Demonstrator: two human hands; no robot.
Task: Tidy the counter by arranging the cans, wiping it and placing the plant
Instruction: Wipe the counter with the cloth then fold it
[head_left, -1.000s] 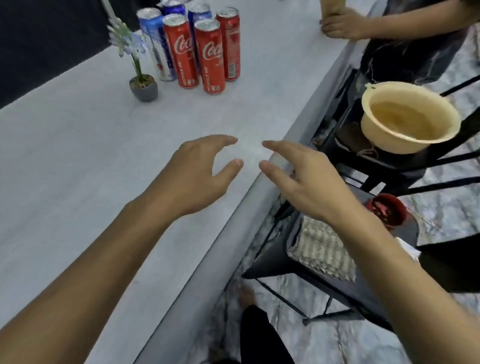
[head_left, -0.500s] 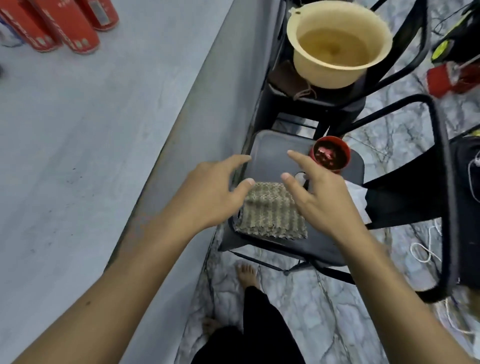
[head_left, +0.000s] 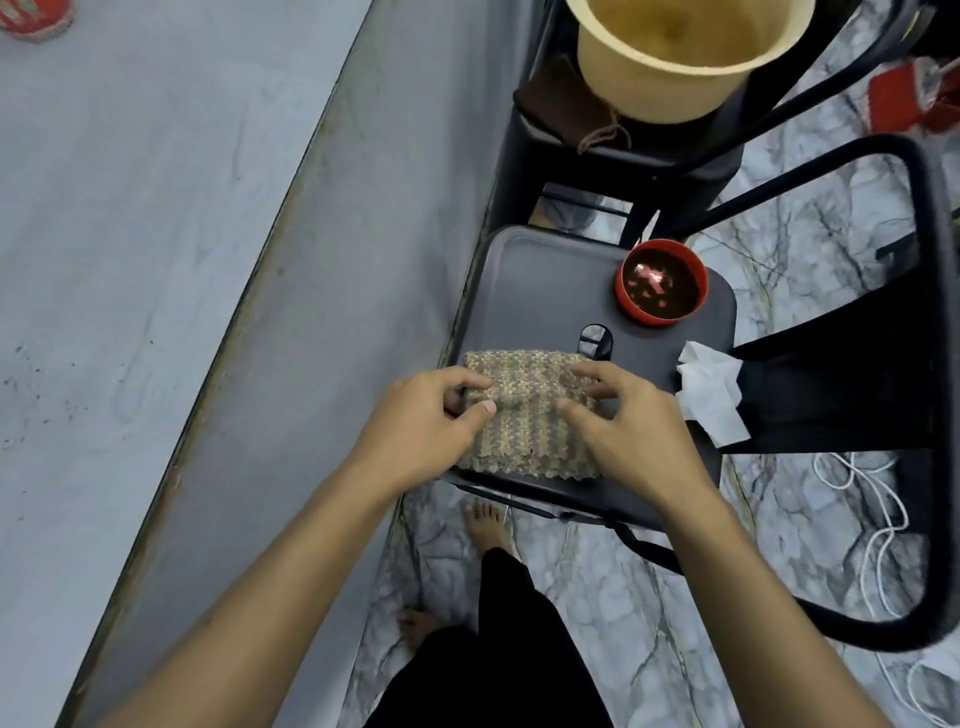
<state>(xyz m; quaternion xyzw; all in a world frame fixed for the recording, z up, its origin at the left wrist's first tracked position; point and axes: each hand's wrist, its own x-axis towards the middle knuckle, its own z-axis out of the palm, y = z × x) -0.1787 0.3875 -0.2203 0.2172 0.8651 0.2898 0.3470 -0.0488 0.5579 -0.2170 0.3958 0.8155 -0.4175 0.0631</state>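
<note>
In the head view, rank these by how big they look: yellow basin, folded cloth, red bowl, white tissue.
1. yellow basin, though cut off at the frame's top.
2. folded cloth, partly under the left hand and right hand.
3. red bowl and white tissue look about alike; unranked.

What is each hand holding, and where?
Both hold the folded cloth on the chair seat: left hand pinches its left edge, right hand grips its right side.
</note>
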